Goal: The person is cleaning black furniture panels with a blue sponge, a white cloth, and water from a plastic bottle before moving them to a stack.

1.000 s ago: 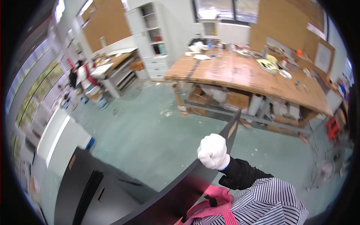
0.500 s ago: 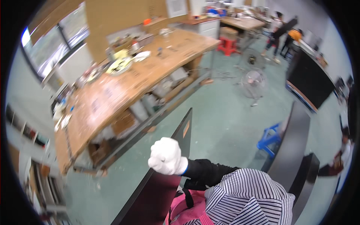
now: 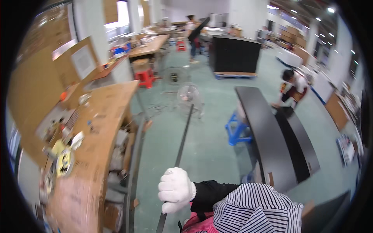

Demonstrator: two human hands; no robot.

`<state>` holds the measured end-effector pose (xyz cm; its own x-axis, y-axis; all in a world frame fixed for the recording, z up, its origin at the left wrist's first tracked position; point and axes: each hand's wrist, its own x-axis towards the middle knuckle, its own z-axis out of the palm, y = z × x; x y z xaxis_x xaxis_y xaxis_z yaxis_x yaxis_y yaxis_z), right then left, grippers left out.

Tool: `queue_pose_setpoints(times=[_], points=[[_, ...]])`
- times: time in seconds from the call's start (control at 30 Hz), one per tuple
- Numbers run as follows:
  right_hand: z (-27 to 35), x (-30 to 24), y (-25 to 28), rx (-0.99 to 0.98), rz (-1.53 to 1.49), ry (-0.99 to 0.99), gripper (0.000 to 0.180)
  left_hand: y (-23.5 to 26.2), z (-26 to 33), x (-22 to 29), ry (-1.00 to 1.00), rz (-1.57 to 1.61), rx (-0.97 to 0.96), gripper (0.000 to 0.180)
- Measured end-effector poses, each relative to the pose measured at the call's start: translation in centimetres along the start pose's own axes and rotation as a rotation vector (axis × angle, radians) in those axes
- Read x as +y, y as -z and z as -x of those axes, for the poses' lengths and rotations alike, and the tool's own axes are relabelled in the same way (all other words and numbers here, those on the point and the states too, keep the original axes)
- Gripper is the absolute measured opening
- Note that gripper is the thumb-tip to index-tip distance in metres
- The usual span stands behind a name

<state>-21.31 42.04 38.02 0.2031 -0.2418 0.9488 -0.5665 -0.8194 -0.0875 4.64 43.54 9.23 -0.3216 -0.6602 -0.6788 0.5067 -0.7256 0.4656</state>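
Observation:
My right hand (image 3: 175,190), in a white knitted glove, is closed round the top edge of a long, thin dark panel (image 3: 183,141). Seen nearly edge-on, the panel runs from the lower edge of the view out ahead of me, its far end overlapping a standing fan. Its lower part is hidden. A black cuff and a striped sleeve (image 3: 260,207) cover my right arm, and some pink cloth (image 3: 200,225) shows below it. My left hand is out of the picture.
A long cardboard-topped workbench (image 3: 91,155) runs along the left. Fans (image 3: 190,95) and a red stool (image 3: 144,77) stand ahead. At right, dark panels (image 3: 266,132) lie over a blue stool (image 3: 235,132), where a person (image 3: 297,87) bends. Farther off stands a black stack (image 3: 237,54).
My view has swung right, so the workbench now lies farther left and more of the hall shows. The held panel has turned to point ahead, its broad face no longer visible. My grip stays.

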Motion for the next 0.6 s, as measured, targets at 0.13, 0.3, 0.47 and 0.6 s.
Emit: queue_pose_setpoints(times=[0.13,0.3,0.47,0.6], points=[[-1.4,4.3,0.6,0.017,0.121,0.03,0.048,-4.2,-6.5,4.4,0.091,-0.121,-0.101,0.047],[-1.6,13.4,1.7,0.075,0.252,0.032,0.053,-9.2,-14.4,8.1,0.166,-0.219,-0.155,0.045],[-1.9,22.9,1.3,0.153,0.293,-0.033,0.057,-14.9,-21.3,12.8,0.19,-0.273,-0.16,0.044],[-2.5,30.6,1.6,0.198,0.324,-0.043,0.059,-20.1,-26.4,15.9,0.196,-0.316,-0.169,0.043]])
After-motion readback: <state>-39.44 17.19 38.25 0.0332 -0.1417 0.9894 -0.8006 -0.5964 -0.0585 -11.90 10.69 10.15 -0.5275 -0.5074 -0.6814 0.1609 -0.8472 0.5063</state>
